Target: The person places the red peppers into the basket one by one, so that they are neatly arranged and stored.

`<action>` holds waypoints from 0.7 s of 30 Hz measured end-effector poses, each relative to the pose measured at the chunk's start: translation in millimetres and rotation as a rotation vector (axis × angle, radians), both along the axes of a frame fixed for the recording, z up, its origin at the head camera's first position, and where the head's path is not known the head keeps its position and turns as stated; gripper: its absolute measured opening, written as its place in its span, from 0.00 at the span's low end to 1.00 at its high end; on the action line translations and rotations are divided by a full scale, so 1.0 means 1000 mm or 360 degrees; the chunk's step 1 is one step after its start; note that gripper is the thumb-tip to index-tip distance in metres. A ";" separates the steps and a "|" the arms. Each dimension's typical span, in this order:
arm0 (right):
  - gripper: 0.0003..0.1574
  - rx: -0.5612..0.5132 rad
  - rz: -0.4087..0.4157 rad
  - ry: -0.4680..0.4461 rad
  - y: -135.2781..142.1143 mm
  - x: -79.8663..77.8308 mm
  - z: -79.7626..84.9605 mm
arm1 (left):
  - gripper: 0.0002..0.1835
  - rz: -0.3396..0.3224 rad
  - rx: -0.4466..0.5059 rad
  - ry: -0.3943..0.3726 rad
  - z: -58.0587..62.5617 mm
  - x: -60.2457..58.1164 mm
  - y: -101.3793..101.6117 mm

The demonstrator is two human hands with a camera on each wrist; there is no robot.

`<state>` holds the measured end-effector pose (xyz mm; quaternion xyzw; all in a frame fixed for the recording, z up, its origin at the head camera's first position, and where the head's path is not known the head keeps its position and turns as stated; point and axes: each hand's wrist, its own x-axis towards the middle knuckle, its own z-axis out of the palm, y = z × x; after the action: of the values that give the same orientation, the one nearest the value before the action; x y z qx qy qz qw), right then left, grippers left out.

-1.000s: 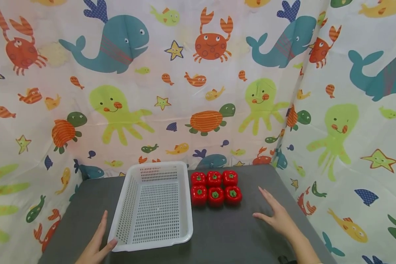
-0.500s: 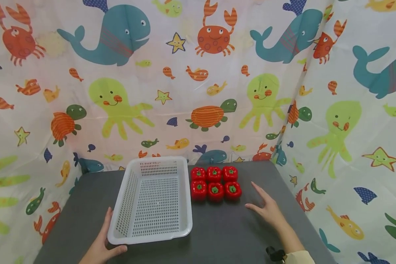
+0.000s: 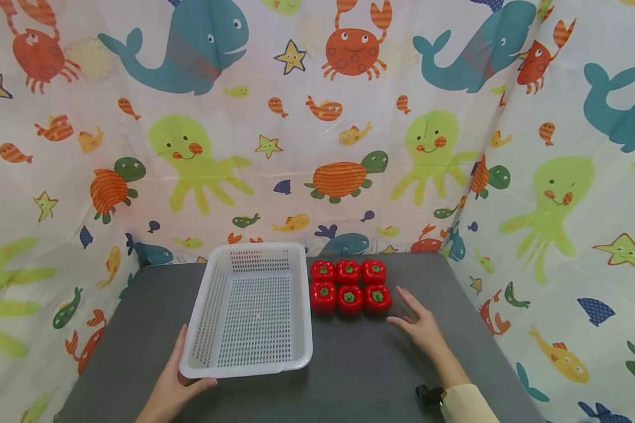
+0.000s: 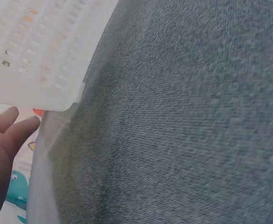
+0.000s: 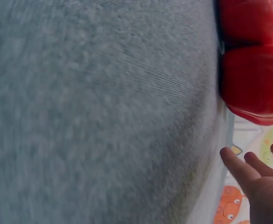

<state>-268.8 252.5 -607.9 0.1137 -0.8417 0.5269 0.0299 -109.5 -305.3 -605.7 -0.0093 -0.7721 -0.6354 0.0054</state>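
A white perforated plastic basket (image 3: 306, 311) stands on the dark grey table in the head view. At its near left corner is my left hand (image 3: 173, 380), fingers extended along the left side and thumb stretched below the front rim. The left wrist view shows these straight fingers (image 4: 22, 130) close beside the basket wall (image 4: 29, 88). Right of the basket, several shiny red bell peppers (image 3: 350, 298) with green stems sit in two rows. My right hand (image 3: 422, 329), fingers spread, hovers just right of the nearest right pepper (image 3: 377, 298) and holds nothing. In the right wrist view its fingertips stay apart from that pepper (image 5: 252, 81).
The grey tabletop (image 3: 360, 376) extends in front of the peppers. A curtain (image 3: 296, 135) printed with sea animals hangs close behind the table and along both sides. A black device (image 3: 428, 396) sits at the right wrist, by a pale sleeve (image 3: 468, 405).
My left hand has moved forward and right to the basket's corner. My right hand has moved left, closer to the peppers. The head view has tilted down slightly; basket and peppers keep their places.
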 end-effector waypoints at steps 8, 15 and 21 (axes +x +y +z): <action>0.51 -0.0194 0.0144 0.0008 -0.017 -0.010 -0.008 | 0.68 0.0015 0.0136 0.0034 0.003 0.005 0.002; 0.51 -0.0173 0.0104 -0.0035 -0.024 -0.017 -0.013 | 0.66 0.0060 0.0216 0.0000 0.002 0.012 0.007; 0.48 -0.0128 0.0063 0.0004 -0.025 -0.021 -0.013 | 0.65 0.0045 0.0248 0.0030 0.001 0.009 0.007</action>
<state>-289.6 227.8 -621.3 0.1297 -0.8174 0.5607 0.0250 -100.4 -297.9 -604.8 -0.0038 -0.7203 -0.6933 0.0223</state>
